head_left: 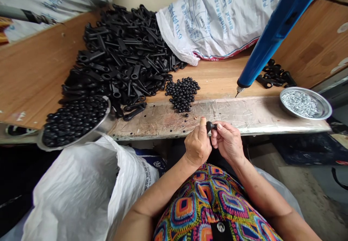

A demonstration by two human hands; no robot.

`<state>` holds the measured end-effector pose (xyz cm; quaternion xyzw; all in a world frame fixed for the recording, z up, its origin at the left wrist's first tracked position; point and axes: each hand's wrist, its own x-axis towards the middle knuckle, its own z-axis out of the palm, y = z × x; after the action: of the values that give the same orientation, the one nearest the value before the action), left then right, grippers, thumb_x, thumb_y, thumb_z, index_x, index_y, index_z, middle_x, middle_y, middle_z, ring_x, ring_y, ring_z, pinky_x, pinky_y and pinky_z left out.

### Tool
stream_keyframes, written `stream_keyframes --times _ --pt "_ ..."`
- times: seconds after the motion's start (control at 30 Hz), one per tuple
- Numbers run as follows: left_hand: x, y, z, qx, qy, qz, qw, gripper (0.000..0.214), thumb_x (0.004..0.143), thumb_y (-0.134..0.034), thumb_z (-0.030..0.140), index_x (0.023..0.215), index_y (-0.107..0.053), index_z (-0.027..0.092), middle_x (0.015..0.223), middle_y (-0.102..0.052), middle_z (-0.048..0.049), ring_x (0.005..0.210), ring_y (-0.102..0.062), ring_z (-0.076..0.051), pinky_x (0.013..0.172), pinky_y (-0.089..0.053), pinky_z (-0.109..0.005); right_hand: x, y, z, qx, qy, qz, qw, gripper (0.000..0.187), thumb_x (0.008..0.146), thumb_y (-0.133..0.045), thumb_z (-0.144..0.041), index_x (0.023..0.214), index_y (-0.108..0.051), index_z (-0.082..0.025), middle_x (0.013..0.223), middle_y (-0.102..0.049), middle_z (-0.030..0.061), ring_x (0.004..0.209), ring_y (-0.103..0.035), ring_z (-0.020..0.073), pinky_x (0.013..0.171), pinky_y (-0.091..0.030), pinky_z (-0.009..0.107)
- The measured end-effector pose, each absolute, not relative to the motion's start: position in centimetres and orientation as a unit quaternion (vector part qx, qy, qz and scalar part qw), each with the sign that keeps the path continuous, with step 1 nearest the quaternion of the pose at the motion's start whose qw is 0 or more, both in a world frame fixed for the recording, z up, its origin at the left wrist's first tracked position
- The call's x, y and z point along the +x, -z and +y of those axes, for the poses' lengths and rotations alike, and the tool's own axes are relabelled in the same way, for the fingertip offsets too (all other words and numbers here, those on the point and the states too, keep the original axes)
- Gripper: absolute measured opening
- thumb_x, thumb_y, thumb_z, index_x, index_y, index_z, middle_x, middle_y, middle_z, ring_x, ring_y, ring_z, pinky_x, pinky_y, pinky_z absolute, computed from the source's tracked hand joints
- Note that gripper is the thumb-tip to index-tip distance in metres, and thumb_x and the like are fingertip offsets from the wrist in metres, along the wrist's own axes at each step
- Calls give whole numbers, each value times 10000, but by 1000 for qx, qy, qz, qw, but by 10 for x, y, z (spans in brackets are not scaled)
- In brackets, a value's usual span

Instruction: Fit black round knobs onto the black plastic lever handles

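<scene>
Just off the front edge of the bench, my left hand point(198, 145) is closed with its thumb pointing up, against a small black plastic part point(209, 126) with a rounded end. My right hand point(228, 141) pinches the other end of that part between thumb and fingers. Much of the piece is hidden by the fingers. Beyond my hands lies a heap of small black beads point(182, 90) with holes. Behind and to the left rises a large pile of black plastic handle-shaped parts point(122, 52).
A blue electric screwdriver point(272, 41) hangs tip-down at right. Silvery screws fill a metal bowl point(327, 112); black round knobs fill another bowl point(108, 116). Several black parts point(277, 74) lie behind the screws. White sacks point(217, 20) stand behind; an open sack point(78, 183) is at lower left.
</scene>
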<state>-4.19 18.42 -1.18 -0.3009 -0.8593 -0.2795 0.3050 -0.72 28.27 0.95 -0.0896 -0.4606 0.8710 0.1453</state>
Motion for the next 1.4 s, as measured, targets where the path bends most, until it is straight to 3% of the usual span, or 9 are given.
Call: stream_keyframes --times 0.13,0.23,0.33,0.5,0.7,0.9,1.1,1.23,1.4 --pt "-59 15 184 -303 221 -885 277 453 837 -365 140 1286 -366 83 894 -649 -111 746 -627 -162 680 -479 -240 -23 1 300 -103 -801 -580 106 210 790 -560 -356 807 -610 -152 534 -544 -26 370 -490 86 318 -367 183" --pt "-79 19 186 -338 152 -903 216 415 826 -372 131 1230 -460 115 818 -640 -84 725 -614 -174 659 -470 -263 -38 2 327 -106 -635 -761 85 277 791 -542 -414 846 -637 -160 570 -574 5 441 -530 106 414 -435 213" --pt "-92 24 192 -364 92 -907 191 388 825 -373 135 1189 -504 111 776 -622 -86 717 -604 -195 631 -455 -286 -45 -22 341 -81 -511 -838 176 327 818 -506 -424 1022 -622 -196 720 -629 36 626 -595 145 606 -496 269" --pt "-94 31 198 -383 53 -904 183 394 810 -383 145 1174 -516 75 728 -600 -104 667 -591 -212 578 -429 -304 -55 -77 320 105 -587 -753 279 426 886 -341 -479 1239 -457 -269 1106 -577 19 1034 -548 175 869 -456 334" --pt "-97 35 197 -428 80 -885 166 268 780 -389 123 807 -656 108 621 -579 -110 634 -572 -220 581 -420 -322 -110 -31 304 144 -509 -838 131 534 868 -377 -443 1352 -333 -222 1332 -427 60 1214 -388 221 1013 -320 399" --pt "-107 23 189 -380 145 -907 109 237 734 -433 116 856 -637 114 737 -633 -115 716 -601 -228 635 -446 -319 -102 -15 315 102 -463 -868 149 454 882 -394 -362 1312 -397 -215 1190 -543 76 1053 -512 210 913 -399 372" --pt "-84 4 175 -386 283 -878 -32 194 705 -525 162 870 -620 199 820 -665 -28 786 -617 -180 714 -467 -270 -26 -21 337 146 -424 -894 10 268 836 -511 -268 1064 -625 -186 955 -658 65 861 -602 184 783 -459 296" --pt "-91 -11 161 -384 345 -855 -56 457 691 -615 384 1108 -547 210 1020 -645 -37 919 -598 -183 819 -465 -276 6 -33 380 61 -453 -888 -43 220 784 -577 -279 932 -672 -148 821 -678 38 731 -613 150 667 -470 234" --pt "-176 -25 80 -110 122 -981 106 467 754 -461 536 1066 -555 202 1076 -615 -77 1008 -543 -290 812 -454 -422 2 -68 495 -109 -304 -943 86 291 726 -598 -338 856 -697 -98 593 -631 0 548 -559 95 552 -409 197"
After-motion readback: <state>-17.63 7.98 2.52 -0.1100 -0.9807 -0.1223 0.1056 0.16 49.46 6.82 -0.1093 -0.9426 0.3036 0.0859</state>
